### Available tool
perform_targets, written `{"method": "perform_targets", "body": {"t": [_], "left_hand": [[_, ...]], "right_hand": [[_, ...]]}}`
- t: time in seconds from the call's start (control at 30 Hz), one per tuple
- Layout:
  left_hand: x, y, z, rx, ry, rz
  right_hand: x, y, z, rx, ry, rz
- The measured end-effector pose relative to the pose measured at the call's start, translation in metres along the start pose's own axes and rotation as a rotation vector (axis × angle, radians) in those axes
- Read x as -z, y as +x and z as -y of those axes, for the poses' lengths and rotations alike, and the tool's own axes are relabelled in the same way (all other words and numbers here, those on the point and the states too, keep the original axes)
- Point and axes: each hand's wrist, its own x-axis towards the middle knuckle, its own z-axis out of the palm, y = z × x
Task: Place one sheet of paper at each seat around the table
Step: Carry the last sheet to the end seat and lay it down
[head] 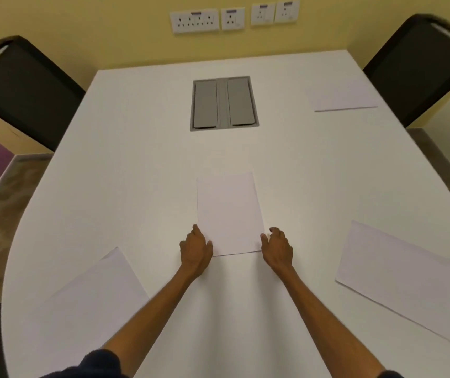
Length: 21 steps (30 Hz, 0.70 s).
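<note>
- The middle sheet [228, 211] lies flat on the tabletop [142, 148], straight ahead of the person, with its near edge between the two hands.
- The left hand [196, 248] covers the sheet's near left corner; whether its grip pinches the paper or only rests on it cannot be told.
- The right hand [277, 248] sits just beside the near right corner. Its thumb tip is at the edge and its fingers are loosely curled, holding nothing.
- Three more lie out: a left sheet [90, 304], a right sheet [398, 276] and a far sheet [343, 98] before the right chair [420, 66].
- The step in hand looks like squaring the middle sheet at this seat — or lifting it to go elsewhere.
- The left chair [19, 85] has no paper before it, so the next move likely calls for a sheet there — no spare stack is in view.
- The near seats are cut off, and the pale sheets' edges are hard to trace against the tabletop.
</note>
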Motion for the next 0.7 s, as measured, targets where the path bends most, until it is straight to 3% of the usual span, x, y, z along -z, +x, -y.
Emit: {"method": "perform_targets", "body": {"t": [0.2,0.43,0.7], "left_hand": [[-0.004,0.023,-0.011,0.19,-0.225,0.012],[-0.013,0.025,-0.011,0.186,-0.407,0.006],[0.001,-0.001,-0.004,0.211,-0.626,-0.097]], "right_hand": [[-0.014,0.014,0.005,-0.088,0.133,-0.005],[-0.018,0.012,0.005,-0.115,0.104,0.001],[-0.009,-0.019,0.008,-0.138,0.301,-0.069]]}}
